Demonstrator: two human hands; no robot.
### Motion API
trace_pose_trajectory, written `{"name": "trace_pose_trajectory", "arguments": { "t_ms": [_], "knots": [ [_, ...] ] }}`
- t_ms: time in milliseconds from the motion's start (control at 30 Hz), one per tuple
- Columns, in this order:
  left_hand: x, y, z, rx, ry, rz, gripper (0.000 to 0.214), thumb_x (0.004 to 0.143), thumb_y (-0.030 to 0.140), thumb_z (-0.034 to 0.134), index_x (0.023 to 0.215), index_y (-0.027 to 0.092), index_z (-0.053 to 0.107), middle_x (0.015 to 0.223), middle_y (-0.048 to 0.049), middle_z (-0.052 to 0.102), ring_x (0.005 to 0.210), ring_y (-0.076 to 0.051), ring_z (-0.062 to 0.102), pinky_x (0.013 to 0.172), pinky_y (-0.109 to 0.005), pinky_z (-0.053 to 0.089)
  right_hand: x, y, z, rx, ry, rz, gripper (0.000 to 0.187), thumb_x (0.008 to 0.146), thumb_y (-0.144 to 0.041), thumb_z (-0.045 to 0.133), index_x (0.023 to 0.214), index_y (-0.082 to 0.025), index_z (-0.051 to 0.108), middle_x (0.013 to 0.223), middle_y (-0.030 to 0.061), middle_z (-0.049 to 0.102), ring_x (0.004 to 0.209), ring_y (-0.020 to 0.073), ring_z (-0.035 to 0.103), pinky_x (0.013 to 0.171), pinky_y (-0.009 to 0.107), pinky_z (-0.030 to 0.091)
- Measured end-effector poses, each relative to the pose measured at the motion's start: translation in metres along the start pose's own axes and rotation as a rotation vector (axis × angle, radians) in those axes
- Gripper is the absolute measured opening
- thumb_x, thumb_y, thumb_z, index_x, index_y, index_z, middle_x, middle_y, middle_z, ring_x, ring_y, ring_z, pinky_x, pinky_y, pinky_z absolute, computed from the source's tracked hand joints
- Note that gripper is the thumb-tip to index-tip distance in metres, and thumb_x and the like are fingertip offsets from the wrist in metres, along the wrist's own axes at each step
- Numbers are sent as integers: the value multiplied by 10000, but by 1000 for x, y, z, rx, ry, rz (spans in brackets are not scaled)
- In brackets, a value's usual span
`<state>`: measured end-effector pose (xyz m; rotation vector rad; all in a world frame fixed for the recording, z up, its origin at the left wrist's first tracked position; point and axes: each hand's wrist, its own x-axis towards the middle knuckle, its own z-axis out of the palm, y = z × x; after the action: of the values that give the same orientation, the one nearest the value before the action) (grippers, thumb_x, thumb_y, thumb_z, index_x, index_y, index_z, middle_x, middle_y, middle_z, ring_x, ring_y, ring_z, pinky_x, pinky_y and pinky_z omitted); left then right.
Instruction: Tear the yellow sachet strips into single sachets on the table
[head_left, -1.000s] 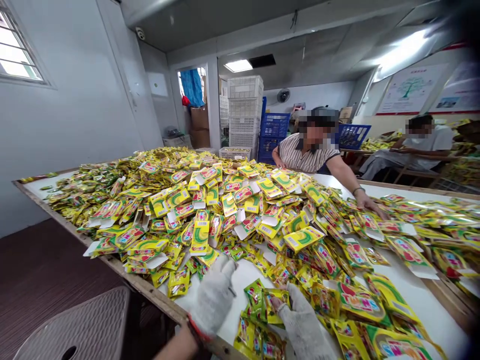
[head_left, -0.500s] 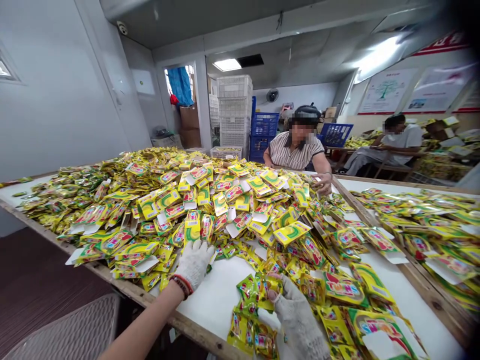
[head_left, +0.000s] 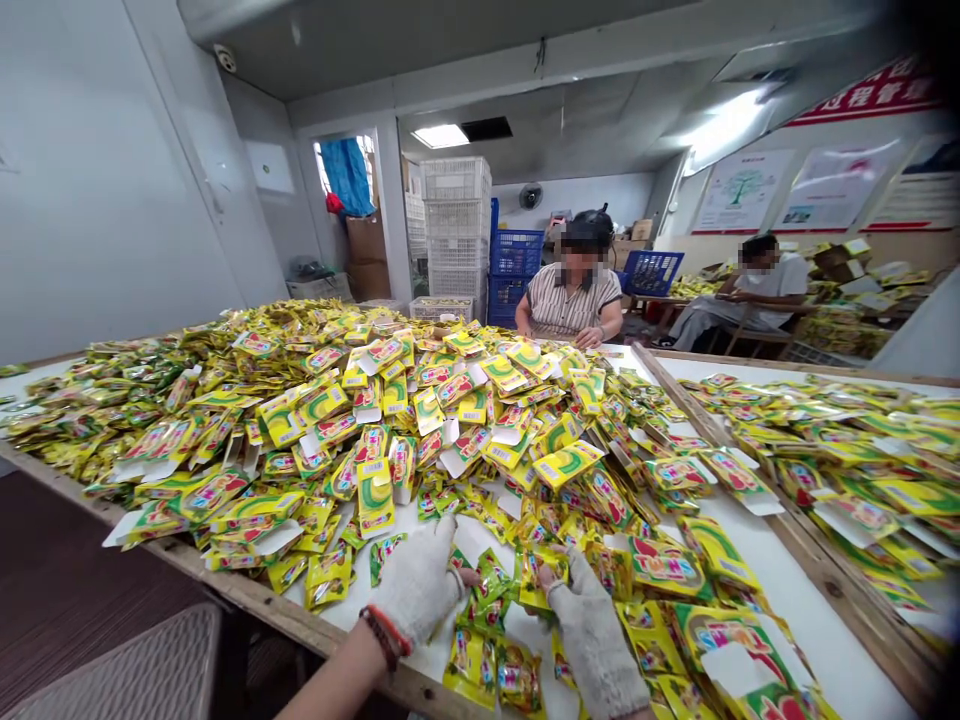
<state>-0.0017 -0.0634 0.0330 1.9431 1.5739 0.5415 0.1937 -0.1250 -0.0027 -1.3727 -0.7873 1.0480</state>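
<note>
My left hand [head_left: 421, 588], in a white knit glove with bare fingertips, is over the near part of the white tabletop. Its fingers and thumb close on a green sachet [head_left: 458, 560], mostly hidden by the glove. To its right, my right hand [head_left: 596, 635], also gloved, pinches a small yellow sachet [head_left: 532, 577] between thumb and fingers. Another green-and-yellow sachet [head_left: 491, 588] lies between the hands. Yellow-green sachets [head_left: 471, 662] rest on the table just below. Beyond my hands rises a large heap of small yellow cartons [head_left: 375, 495] and sachets.
Wooden strips [head_left: 817, 570] edge and divide the table, with more yellow packs [head_left: 862, 480] to the right. Across the table sits a person [head_left: 574, 300] in a striped shirt; another person [head_left: 780, 280] sits farther back. White crates [head_left: 454, 230] and blue crates [head_left: 516, 265] stand behind.
My left hand has come back from the heap's edge, moving right and closer to my right hand. My right hand keeps its yellow sachet. The person opposite has drawn an arm in.
</note>
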Motion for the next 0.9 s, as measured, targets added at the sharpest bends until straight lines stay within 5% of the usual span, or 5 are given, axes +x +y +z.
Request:
{"name": "trace_pose_trajectory", "arguments": {
  "t_ms": [200,300,467,633,900],
  "knots": [
    [-27,7,8,474,-20,-153,844,716,297,682,1467,122,339,1191,-184,631,1092,-345,605,911,-425,449,0,-1,-1,-120,-20,-29,296,709,-388,682,920,-188,625,665,-18,638,516,148,529,493,266,457],
    [-29,-3,0,286,-44,-125,696,759,247,614,1424,201,413,1129,-117,690,1076,-290,632,892,-361,460,-4,-5,5,-86,-76,-33,327,717,-423,666,939,-187,621,797,32,699,591,174,597,523,278,492],
    [-21,-4,-8,-170,-369,16,805,635,197,635,1403,264,405,1073,-18,718,885,-218,678,735,-274,507,-8,-6,17,-34,-238,-56,377,732,-412,665,1034,-192,613,968,77,729,849,254,688,756,360,559],
    [-24,0,12,152,-83,50,981,597,261,713,1487,151,313,1384,-145,539,1243,-309,509,1027,-372,398,-1,1,18,-199,-42,-138,339,736,-414,665,989,-189,652,1025,101,733,978,281,670,877,372,537],
    [-42,-15,51,401,0,89,738,684,91,515,1419,94,448,1459,-157,461,1331,-298,421,1129,-381,304,-4,6,7,-395,106,-157,570,847,-563,465,1181,-125,611,1178,170,692,1120,308,637,940,403,533]
  ]
}}
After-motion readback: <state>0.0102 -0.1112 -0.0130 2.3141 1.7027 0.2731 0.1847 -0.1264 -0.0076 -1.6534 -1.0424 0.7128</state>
